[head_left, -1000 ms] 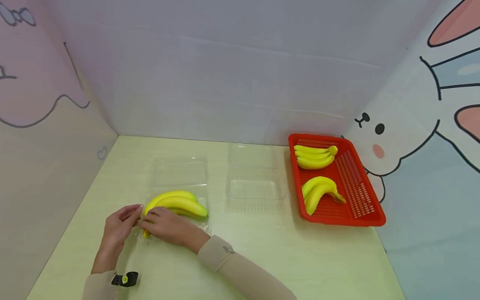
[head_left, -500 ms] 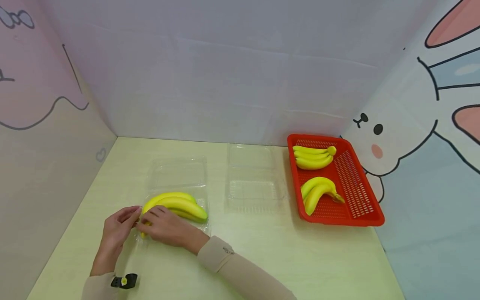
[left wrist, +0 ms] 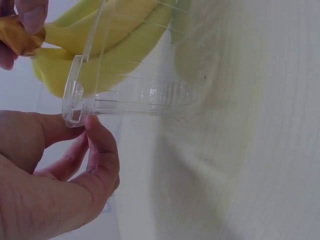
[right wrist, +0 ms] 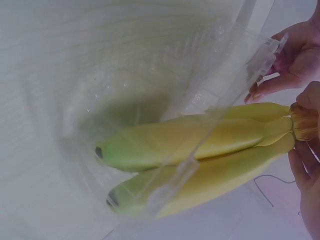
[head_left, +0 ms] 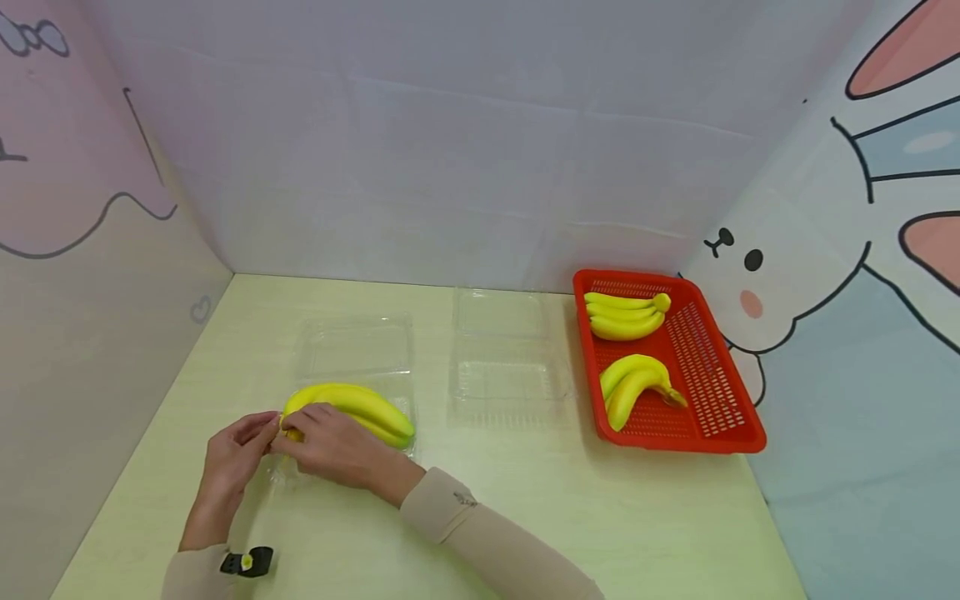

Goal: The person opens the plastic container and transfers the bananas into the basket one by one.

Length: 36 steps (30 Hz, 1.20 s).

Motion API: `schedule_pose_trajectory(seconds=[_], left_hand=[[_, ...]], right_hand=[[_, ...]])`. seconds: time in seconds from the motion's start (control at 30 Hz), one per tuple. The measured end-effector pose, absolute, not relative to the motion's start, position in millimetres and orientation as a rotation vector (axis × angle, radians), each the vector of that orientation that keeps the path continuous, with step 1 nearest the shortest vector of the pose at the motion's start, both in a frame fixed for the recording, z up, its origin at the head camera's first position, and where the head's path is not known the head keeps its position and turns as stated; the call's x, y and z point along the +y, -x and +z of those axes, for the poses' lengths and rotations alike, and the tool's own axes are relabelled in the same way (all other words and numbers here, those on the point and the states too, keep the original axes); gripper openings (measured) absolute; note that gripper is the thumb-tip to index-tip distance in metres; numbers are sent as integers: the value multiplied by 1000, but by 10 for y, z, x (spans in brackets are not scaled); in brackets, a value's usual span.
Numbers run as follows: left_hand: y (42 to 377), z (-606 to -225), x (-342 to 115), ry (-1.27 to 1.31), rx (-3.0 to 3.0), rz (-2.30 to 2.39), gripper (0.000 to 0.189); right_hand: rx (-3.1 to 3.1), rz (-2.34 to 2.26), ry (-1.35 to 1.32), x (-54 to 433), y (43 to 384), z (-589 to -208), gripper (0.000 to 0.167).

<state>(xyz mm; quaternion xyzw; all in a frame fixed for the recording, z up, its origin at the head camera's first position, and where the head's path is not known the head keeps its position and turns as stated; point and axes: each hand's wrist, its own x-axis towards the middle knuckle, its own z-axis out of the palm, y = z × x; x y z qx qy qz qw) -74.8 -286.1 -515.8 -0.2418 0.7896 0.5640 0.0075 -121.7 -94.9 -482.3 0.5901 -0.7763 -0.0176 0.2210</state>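
Note:
A bunch of yellow bananas [head_left: 367, 406] with greenish tips lies partly inside an open clear plastic clamshell box [head_left: 356, 348] on the left of the table. My right hand [head_left: 333, 446] grips the brown stem [right wrist: 304, 122] of the bunch, as the right wrist view shows. The stem end sticks out above the box's near wall. With thumb and fingers, my left hand [head_left: 234, 454] pinches a corner of the box's rim [left wrist: 75, 95]. In the head view, my right hand covers the stem and part of the bananas.
To the right stands a second open clear clamshell box [head_left: 510, 379]. Beyond it, a red plastic basket [head_left: 720, 400] holds one banana bunch [head_left: 626, 317] at the back and another bunch [head_left: 636, 387] nearer. Walls with cartoon drawings close off the back and sides.
My right hand has turned the banana bunch a little, so the bananas overlap more in the head view and the stem slips behind the hand. The left hand keeps its place at the box corner.

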Motion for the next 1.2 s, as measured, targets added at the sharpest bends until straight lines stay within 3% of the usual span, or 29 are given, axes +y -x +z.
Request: schedule_pose_trajectory(seconds=[0.53,1.2], left_hand=[[755,-5132,-2836,830,2481,1734,48],[751,-5124,-2834,827,2495,1754,47]], right_hand=[[-2135,105,-1625,-682,1304,-4508,28],[-2033,420,-1562,-480,1387,-4473,28]])
